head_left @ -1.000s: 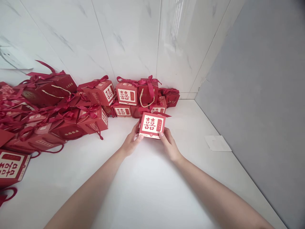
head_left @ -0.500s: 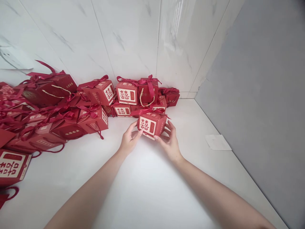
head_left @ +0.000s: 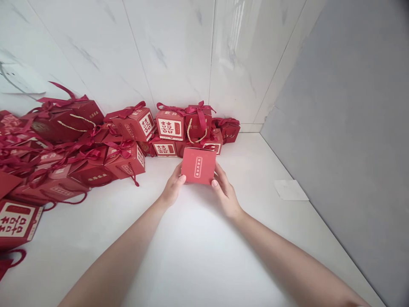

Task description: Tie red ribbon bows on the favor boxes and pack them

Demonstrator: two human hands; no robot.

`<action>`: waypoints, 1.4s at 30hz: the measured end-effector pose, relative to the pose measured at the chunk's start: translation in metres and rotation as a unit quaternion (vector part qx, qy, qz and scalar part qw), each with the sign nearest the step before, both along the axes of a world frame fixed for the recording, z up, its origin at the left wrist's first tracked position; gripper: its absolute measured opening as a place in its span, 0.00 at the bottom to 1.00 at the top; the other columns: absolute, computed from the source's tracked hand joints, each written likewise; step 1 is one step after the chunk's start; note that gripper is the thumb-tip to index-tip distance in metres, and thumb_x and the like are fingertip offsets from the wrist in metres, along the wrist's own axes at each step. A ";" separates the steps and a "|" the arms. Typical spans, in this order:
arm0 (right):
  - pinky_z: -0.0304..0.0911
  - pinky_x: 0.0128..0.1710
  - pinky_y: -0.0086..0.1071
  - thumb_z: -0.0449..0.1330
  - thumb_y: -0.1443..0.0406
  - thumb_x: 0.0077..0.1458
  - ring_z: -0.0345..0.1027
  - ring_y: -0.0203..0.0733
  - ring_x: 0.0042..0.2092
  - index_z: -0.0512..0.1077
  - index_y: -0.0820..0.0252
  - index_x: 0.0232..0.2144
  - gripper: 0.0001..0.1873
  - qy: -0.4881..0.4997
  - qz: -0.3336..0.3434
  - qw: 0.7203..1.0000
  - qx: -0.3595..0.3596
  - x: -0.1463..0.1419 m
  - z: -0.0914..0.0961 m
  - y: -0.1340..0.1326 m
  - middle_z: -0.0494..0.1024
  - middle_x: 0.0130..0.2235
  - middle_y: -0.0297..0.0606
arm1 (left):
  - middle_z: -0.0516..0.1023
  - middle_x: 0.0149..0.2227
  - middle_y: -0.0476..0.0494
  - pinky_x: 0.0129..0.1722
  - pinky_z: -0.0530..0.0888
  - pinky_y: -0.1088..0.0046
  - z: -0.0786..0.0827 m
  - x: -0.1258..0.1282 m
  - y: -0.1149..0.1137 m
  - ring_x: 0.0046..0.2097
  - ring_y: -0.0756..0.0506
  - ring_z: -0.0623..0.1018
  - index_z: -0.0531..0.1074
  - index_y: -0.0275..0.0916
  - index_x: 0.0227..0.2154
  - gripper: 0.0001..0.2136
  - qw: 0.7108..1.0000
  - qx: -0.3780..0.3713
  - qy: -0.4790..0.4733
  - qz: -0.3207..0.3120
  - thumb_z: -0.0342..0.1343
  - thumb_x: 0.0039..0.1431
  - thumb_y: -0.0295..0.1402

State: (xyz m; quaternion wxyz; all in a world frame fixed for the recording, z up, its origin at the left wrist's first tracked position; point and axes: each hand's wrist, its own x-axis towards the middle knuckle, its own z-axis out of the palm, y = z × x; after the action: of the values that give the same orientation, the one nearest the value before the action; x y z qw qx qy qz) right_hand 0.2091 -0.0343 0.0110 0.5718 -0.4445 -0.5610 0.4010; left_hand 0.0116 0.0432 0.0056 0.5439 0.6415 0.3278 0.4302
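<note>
Between my two hands is a red gift box (head_left: 198, 166), one plain red face with a small framed column of characters turned toward me. My left hand (head_left: 172, 185) grips its left side, thumb at the lower front edge. On the opposite side my right hand (head_left: 226, 192) holds it, thumb at the lower right corner and fingers along the side. The box's top and any ribbon on it are hidden from me. Just behind it stands a stacked row of similar boxes, among them a white-labelled box (head_left: 170, 125) and a dark red box with gold cord (head_left: 198, 123).
Many ribboned red boxes (head_left: 92, 166) are heaped along the left of the white table (head_left: 191, 256). A white paper (head_left: 291, 189) lies at the right near a grey panel (head_left: 361, 128). Marbled tiles (head_left: 172, 51) rise behind, with a wall socket (head_left: 22, 79) at far left.
The box in my hands has been turned: its white-labelled face no longer shows, and a plain red side faces me. The ribbon on top has gone out of sight. The other boxes stay put.
</note>
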 end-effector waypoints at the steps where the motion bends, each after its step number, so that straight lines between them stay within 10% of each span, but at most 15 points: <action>1: 0.49 0.68 0.43 0.50 0.50 0.66 0.48 0.45 0.69 0.49 0.43 0.68 0.32 0.008 0.009 1.000 -0.003 0.001 0.000 0.001 0.52 0.70 0.30 | 0.62 0.65 0.33 0.45 0.78 0.59 -0.001 0.000 0.001 0.58 0.32 0.71 0.54 0.42 0.66 0.38 1.000 0.009 0.014 -0.009 0.51 0.58 0.56; 6: 0.38 0.71 0.41 0.46 0.49 0.67 0.39 0.40 0.72 0.46 0.45 0.69 0.32 0.008 0.022 1.000 0.000 0.002 0.001 0.003 0.47 0.71 0.27 | 0.69 0.60 0.34 0.38 0.78 0.64 -0.006 -0.002 0.001 0.52 0.35 0.76 0.54 0.42 0.67 0.40 0.998 0.047 0.051 -0.013 0.50 0.57 0.60; 17: 0.54 0.65 0.43 0.47 0.50 0.67 0.49 0.46 0.68 0.50 0.48 0.68 0.31 -0.002 -0.001 1.000 0.022 0.002 0.001 0.000 0.52 0.70 0.36 | 0.69 0.61 0.35 0.38 0.77 0.64 -0.008 -0.004 0.000 0.50 0.36 0.77 0.59 0.43 0.65 0.34 0.995 0.072 0.053 -0.032 0.48 0.61 0.56; 23: 0.65 0.58 0.48 0.64 0.51 0.56 0.57 0.54 0.64 0.34 0.50 0.71 0.54 -0.056 -0.073 0.995 0.041 -0.001 -0.015 0.006 0.46 0.71 0.46 | 0.71 0.59 0.34 0.45 0.76 0.63 -0.003 0.000 -0.006 0.49 0.38 0.78 0.58 0.40 0.65 0.29 0.999 0.003 0.043 0.022 0.50 0.65 0.47; 29: 0.61 0.62 0.51 0.63 0.58 0.58 0.57 0.53 0.65 0.36 0.51 0.71 0.50 -0.150 -0.078 0.979 0.114 -0.003 -0.018 0.005 0.54 0.69 0.46 | 0.64 0.64 0.34 0.50 0.76 0.61 0.001 0.004 -0.008 0.54 0.36 0.76 0.46 0.45 0.69 0.45 0.999 0.034 0.000 -0.014 0.65 0.53 0.44; 36: 0.53 0.66 0.53 0.59 0.60 0.62 0.49 0.53 0.69 0.42 0.47 0.70 0.42 -0.229 -0.034 0.953 0.194 -0.002 -0.004 -0.004 0.54 0.69 0.41 | 0.79 0.50 0.31 0.52 0.74 0.55 -0.008 -0.001 -0.004 0.53 0.31 0.77 0.72 0.32 0.50 0.33 0.994 -0.073 -0.020 0.076 0.64 0.49 0.53; 42: 0.50 0.67 0.55 0.61 0.61 0.60 0.44 0.54 0.70 0.46 0.46 0.69 0.41 -0.248 -0.039 0.947 0.201 -0.003 -0.005 -0.004 0.50 0.70 0.42 | 0.82 0.46 0.39 0.49 0.76 0.55 -0.014 -0.004 -0.002 0.52 0.32 0.78 0.75 0.39 0.49 0.33 0.974 -0.163 -0.139 0.070 0.52 0.52 0.62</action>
State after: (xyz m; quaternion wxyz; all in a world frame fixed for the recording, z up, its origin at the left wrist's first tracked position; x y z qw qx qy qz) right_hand 0.2060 -0.0379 0.0058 0.5076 -0.4272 -0.7360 0.1347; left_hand 0.0075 0.0411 -0.0088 0.6498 0.4534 0.3593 0.4930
